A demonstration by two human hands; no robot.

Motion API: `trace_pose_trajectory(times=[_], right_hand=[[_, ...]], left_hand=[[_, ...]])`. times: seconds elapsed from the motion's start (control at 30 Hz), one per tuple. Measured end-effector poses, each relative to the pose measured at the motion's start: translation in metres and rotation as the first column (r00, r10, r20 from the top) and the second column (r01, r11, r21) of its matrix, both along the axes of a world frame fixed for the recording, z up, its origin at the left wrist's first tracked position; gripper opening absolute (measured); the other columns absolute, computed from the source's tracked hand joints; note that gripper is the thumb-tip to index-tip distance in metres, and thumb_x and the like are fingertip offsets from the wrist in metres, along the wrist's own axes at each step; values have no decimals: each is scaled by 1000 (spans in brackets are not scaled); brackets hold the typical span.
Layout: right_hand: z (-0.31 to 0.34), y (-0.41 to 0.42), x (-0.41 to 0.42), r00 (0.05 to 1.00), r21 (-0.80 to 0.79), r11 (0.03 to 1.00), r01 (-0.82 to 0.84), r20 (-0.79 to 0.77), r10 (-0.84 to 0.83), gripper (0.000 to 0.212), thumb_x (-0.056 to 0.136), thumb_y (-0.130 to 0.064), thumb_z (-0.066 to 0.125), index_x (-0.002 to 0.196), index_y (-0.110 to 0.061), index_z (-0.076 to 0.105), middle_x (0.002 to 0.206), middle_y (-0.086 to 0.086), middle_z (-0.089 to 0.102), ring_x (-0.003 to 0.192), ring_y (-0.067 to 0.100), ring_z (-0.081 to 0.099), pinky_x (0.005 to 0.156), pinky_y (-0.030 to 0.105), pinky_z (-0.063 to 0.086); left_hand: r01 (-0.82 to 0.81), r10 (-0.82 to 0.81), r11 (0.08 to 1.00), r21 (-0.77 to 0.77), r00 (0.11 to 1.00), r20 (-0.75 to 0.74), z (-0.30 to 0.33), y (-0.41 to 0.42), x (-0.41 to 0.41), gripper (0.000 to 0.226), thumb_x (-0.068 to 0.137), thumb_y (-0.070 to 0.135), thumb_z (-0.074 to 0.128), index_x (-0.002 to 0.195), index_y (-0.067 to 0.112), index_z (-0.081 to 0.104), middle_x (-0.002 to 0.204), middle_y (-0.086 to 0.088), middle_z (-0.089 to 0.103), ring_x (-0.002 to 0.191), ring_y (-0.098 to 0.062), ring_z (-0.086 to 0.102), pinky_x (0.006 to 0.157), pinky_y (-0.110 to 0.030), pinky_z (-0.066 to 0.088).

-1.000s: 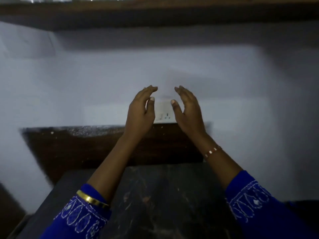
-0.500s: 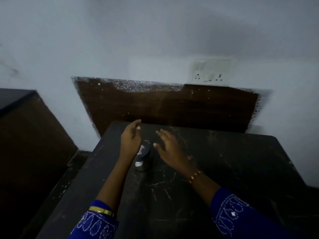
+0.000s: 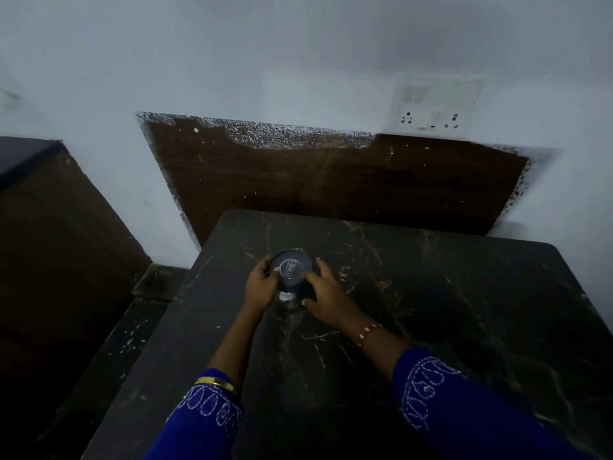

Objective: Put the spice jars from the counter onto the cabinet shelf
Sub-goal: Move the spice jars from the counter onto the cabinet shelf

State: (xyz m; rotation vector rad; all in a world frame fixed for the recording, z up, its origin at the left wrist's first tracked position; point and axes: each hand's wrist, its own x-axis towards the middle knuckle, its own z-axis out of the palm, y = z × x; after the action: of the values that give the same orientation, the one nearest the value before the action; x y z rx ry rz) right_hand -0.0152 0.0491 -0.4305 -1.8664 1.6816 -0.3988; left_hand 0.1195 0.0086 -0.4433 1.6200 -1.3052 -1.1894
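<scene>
Dark-lidded spice jar (image 3: 291, 272), its lid logo unreadable, stands on the counter (image 3: 431, 310) gripped by left hand (image 3: 262, 287) and right hand (image 3: 326, 293).

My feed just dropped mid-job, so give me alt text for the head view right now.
Both hands close around one dark-lidded jar standing on the dark marbled counter, the left hand on its left side and the right hand on its right. Behind the counter a brown wooden panel leans against the pale wall, with a white socket plate above it.
</scene>
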Motion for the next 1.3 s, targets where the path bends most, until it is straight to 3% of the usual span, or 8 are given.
trace_pose_trajectory(times=[0.13,0.23,0.33,0.5,0.7,0.9,1.1,1.3], right_hand=[[-8,-1,-2,992,-4,994,107,67,-107,29,80,-11,68,104,-11,51,148,14,28,135,27,36,104,30,37],[-11,-1,-12,972,-39,979,200,137,-193,37,71,-12,76,69,-20,41,103,5,49,93,16,52,67,13,38],[-7,2,-28,960,-56,972,230,178,-217,44,66,-15,81,60,-23,39,84,0,50,73,11,48,57,12,33],[24,10,-65,886,46,963,265,382,-262,31,66,-17,82,71,-18,52,76,1,60,73,16,60,67,26,53],[79,25,-107,660,58,972,228,725,-198,18,78,-2,70,76,-11,54,71,-2,64,62,5,63,54,15,52],[108,33,-143,414,43,869,494,867,-278,23,89,-15,59,111,-14,53,93,-1,65,88,15,64,79,32,54],[122,50,-164,457,9,742,670,783,-422,36,89,-29,60,121,-17,48,107,3,61,87,13,63,74,26,53],[141,68,-203,438,-20,785,619,839,-324,41,89,-24,58,128,-16,49,110,2,65,88,6,63,69,18,53]], left_hand=[[-45,45,999,-8,998,34,1,3,-3,40,94,6,46,133,-2,44,136,-19,51,123,-30,50,100,-34,42],[-38,38,999,-17,999,32,4,10,-11,37,94,7,46,130,-2,49,132,-17,54,120,-27,53,101,-37,44],[-17,16,999,-28,999,-31,9,20,-21,32,95,4,43,125,-2,53,121,-14,58,105,-19,55,90,-31,46],[-13,10,1000,-18,981,-191,23,23,-36,28,95,5,42,117,2,58,111,-10,62,88,-14,62,66,-13,53],[252,-185,965,76,852,-490,69,27,-66,39,97,33,37,120,8,56,129,-17,57,102,-20,61,80,-25,50],[410,-270,906,100,746,-609,108,44,-116,52,91,49,37,120,11,56,127,-20,59,115,-33,58,90,-36,48],[232,-203,973,-15,814,-545,128,57,-178,39,87,39,57,107,7,66,100,-15,70,83,-22,68,58,-22,56],[217,-283,957,-194,849,-447,146,53,-213,31,93,22,50,121,10,59,115,-16,64,103,-28,63,82,-36,56]])
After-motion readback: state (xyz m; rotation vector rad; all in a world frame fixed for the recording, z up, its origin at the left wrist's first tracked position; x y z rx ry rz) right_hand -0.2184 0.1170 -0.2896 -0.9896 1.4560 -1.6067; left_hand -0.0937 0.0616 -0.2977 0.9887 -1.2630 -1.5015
